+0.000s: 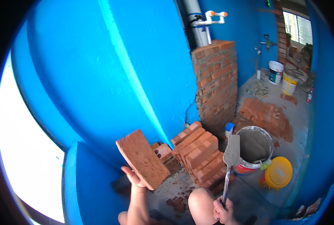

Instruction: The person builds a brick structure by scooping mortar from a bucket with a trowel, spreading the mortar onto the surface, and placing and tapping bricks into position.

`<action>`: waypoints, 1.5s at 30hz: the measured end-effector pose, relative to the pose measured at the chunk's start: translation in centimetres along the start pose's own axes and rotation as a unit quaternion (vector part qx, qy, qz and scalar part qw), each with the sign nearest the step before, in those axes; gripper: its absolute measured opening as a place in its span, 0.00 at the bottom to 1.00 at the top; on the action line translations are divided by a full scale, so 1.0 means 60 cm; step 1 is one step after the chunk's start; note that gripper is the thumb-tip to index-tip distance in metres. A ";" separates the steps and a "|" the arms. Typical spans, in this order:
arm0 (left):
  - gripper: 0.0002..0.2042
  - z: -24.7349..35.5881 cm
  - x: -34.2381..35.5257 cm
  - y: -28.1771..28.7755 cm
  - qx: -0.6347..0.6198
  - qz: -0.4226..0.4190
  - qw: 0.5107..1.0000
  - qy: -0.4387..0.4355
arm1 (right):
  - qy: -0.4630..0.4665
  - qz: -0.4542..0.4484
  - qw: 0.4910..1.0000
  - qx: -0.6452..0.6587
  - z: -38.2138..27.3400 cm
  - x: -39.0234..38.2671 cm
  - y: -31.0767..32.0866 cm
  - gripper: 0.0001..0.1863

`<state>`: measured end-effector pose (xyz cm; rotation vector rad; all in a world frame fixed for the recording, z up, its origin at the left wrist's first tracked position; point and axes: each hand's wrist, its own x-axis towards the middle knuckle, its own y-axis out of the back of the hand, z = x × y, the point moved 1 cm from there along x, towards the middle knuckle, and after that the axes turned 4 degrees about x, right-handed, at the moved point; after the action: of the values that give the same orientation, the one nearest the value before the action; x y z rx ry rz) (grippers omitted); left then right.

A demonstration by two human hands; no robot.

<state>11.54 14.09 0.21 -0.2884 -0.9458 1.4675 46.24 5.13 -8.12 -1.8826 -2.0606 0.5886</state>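
Note:
My left hand [135, 179] holds up a reddish brick [142, 159] in front of the blue wall. The brick is tilted, its broad face toward me; the thumb shows at its lower left side and the other fingers are mostly hidden behind it. Low at the right, my right hand [223, 212] is closed round the handle of a trowel [232, 150]. Its blade points up and away, coated with grey mortar, beside the rim of a bucket [269, 139]. Grey wet mortar [254, 145] lies in that bucket. A stack of bricks [197, 152] stands between my hands, a little farther off.
Beyond the stack rises a brick pier [217, 80] beside white pipes [200, 32]. A yellow lidded bucket [278, 172] stands right of the mortar bucket. More bricks [266, 118] lie behind it, with a white bucket [275, 71] farther back. Brick rubble [177, 204] lies near my knees.

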 end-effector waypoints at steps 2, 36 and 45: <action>0.44 -0.024 -0.036 0.065 0.022 0.008 1.000 0.014 | -0.070 0.007 0.997 0.034 -0.015 -0.005 -0.019 0.09; 0.53 0.080 -0.006 0.518 0.875 0.004 0.424 0.235 | -0.186 -0.104 0.966 -0.147 0.054 0.062 -0.127 0.04; 0.55 0.072 -0.011 0.526 0.877 -0.033 0.422 0.230 | -0.266 -0.226 0.912 -0.213 0.029 0.155 -0.267 0.12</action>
<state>-13.67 16.47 -19.10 0.8933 1.2840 1.4132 30.41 13.14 -2.51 -1.4316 -3.0754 0.6114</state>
